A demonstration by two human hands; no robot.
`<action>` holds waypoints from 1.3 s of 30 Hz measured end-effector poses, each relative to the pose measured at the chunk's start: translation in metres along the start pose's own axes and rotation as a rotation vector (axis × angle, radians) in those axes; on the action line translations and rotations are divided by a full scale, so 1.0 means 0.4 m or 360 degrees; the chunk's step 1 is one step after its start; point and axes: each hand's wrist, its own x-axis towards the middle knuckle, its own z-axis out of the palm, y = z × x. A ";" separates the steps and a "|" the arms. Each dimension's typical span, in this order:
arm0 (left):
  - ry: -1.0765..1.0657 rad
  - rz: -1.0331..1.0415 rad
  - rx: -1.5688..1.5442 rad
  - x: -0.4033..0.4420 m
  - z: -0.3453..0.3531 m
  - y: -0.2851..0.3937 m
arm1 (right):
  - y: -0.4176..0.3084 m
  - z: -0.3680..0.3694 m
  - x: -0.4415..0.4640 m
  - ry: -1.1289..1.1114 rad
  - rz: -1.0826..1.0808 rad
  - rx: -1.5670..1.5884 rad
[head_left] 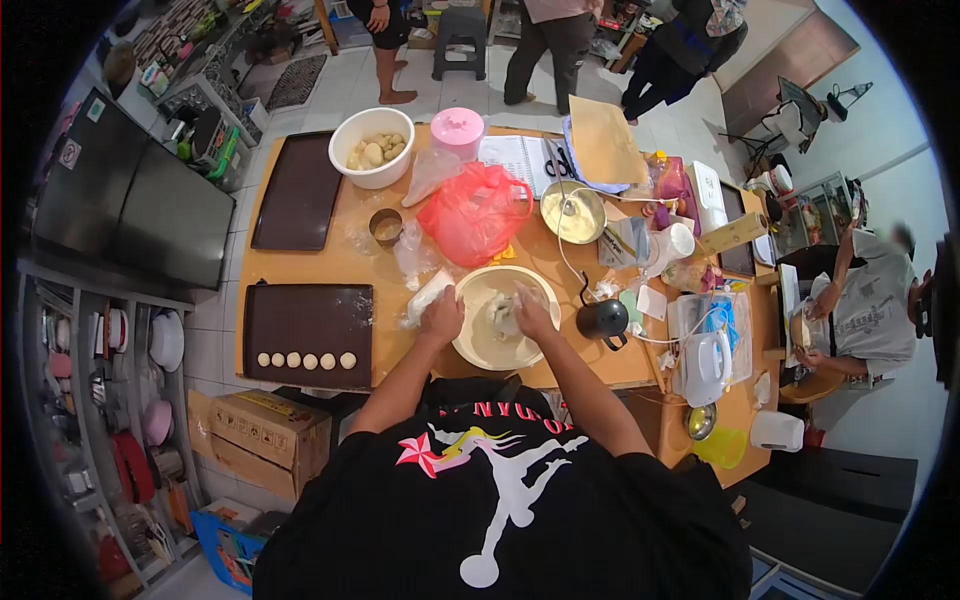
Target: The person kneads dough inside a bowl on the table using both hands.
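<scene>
We've our cream bowl (483,352) at the table's (268,262) near edge, approx mid-length, w/ a pale floury mix (502,314) in it; our hands are apart from each other; R hand (535,315) is in over the bowl's right side, fingertips at the mix, & we can't make out if they're closed on any; L hand (441,318) is curled at the bowl's left rim, right by a white packet (425,298), tho we can't say if it grips rim, packet or neither.

Just right of the bowl, nr the same edge, we've a black jug (603,320); beyond the bowl, mid-table, a red plastic bag (475,215), w/ a metal ring (385,227) to its left & a steel bowl (580,241) of yellowish mix to its right; in the near-left corner a dark tray (300,315) w/ six dough balls (311,361) in a row along its near edge; a 2nd dark tray (297,190) fills the far-left corner.

Along the far edge, L to R, we see a white bowl (372,180) w/ round pale pieces, a pink-lidded tub (457,130), an open notebook (505,155) & a brown board (607,140); toward the right edge, a white appliance (707,365) amid misc containers; past the far edge, people (545,50) standing; past the right edge, a co-worker (870,310) in a grey shirt.
</scene>
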 end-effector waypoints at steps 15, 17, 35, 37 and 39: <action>0.0082 0.0036 -0.0041 0.002 0.001 0.001 | -0.167 -0.097 -0.174 -0.0488 -0.0228 -0.0438; 0.0070 0.0020 -0.0052 0.008 0.010 -0.005 | -0.143 -0.076 -0.187 -0.0575 -0.0269 -0.0408; -0.0013 -0.0018 0.0003 -0.005 -0.013 0.004 | -0.163 0.125 -0.019 -0.0151 0.0648 -0.0270; 0.0007 0.0017 -0.0043 -0.005 -0.011 -0.001 | -0.107 0.106 0.024 -0.0278 0.0744 -0.0072; 0.0025 0.0043 -0.0061 -0.006 0.000 -0.012 | -0.076 0.071 0.030 -0.0206 0.0796 0.0164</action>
